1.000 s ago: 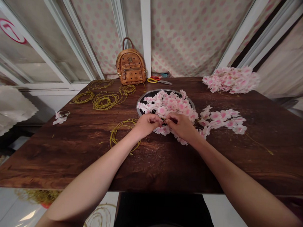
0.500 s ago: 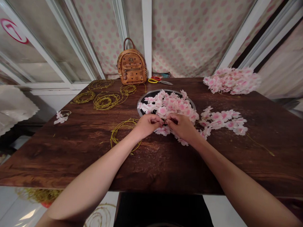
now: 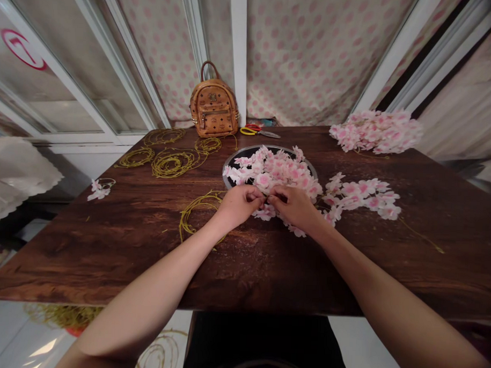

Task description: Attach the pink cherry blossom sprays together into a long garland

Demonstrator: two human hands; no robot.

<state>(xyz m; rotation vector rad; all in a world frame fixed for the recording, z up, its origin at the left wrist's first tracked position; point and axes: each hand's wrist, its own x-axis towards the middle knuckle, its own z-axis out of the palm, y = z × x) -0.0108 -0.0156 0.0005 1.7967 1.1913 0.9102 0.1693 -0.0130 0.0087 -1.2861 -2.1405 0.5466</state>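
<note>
Head view: left hand (image 3: 240, 204) and right hand (image 3: 295, 209) pinch artificial blossoms (image 3: 265, 176) between them.

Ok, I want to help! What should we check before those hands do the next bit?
Left hand and right hand together at the flowers: ok.
Something pinched between the fingertips: cannot tell, the fingers hide it.
Pink artificial blossoms piled in the round metal tray: ok.
Yellow wire loop lying on the table beside the left hand: ok.
Scissors close to the hands: not ok, they lie at the far edge.
</note>
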